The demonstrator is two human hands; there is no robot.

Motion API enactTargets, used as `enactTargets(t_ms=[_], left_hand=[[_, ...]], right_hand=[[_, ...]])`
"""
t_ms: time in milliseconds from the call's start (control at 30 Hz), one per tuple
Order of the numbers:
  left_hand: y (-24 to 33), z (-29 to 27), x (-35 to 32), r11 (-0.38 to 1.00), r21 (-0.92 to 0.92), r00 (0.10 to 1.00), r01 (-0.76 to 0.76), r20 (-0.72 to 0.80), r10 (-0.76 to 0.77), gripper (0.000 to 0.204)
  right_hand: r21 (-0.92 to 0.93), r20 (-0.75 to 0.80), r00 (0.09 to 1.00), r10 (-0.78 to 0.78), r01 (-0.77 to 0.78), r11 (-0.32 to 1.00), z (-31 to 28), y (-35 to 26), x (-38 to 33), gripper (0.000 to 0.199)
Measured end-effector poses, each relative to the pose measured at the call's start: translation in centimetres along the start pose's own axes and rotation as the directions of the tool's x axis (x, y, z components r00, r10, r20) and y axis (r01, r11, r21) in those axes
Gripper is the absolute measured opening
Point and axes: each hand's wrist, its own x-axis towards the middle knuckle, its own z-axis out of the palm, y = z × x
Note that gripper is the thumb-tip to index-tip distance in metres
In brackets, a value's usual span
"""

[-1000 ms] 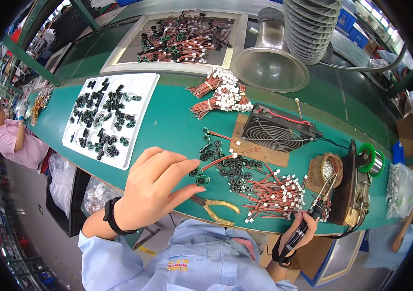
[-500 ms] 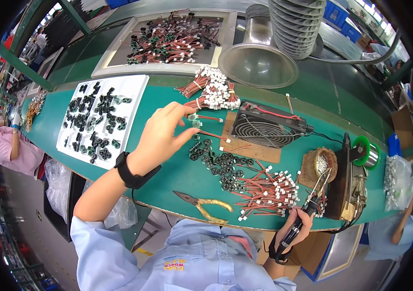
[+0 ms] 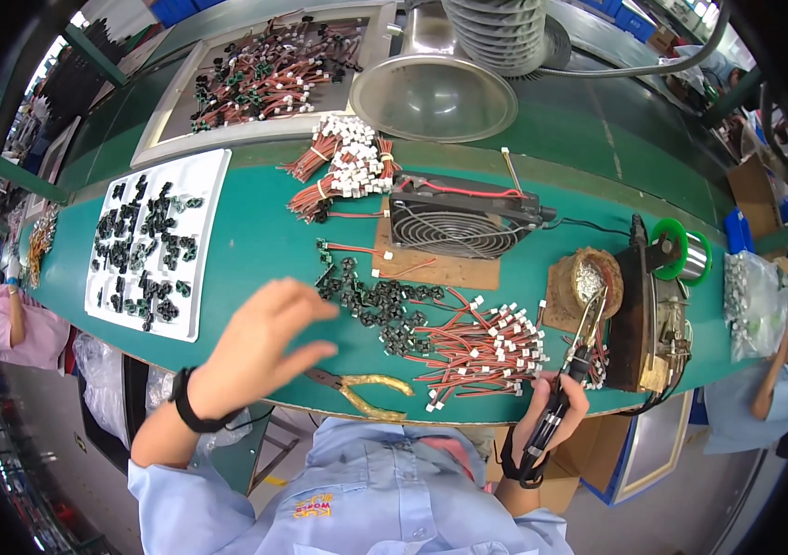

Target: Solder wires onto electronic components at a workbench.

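My left hand hovers blurred over the green bench, fingers spread and holding nothing. It is just left of a pile of small black components and above yellow-handled pliers. My right hand grips a soldering iron at the near edge. The iron's tip points up toward a brown tip-cleaning holder. Loose red wires with white connectors lie between my hands.
A white tray of black parts sits left. A black fan on cardboard, bundled wires, a grey tray of wired parts and a metal extractor funnel lie farther back. A soldering station and green solder spool stand right. Co-workers sit at both ends.
My left hand reached out to the far wire bundles, then drew back toward the near edge and now hovers open. My right hand keeps the soldering iron almost still.
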Motion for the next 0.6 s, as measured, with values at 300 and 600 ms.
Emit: enactTargets(t_ms=[300,600], left_hand=[[0.7,2.9,-4.8,1.000,-0.012,0.997,-0.015,0.074,0.016,0.038],[-0.6,3.4,-6.3,0.997,0.058,0.998,-0.053,-0.030,0.055,0.028]], right_hand=[[-0.167,-0.047,0.995,0.088,-0.095,0.981,-1.0,-1.5,1.5,0.028],[-0.039,0.021,1.000,0.020,-0.019,0.999,-2.0,-0.9,-0.2,0.028]])
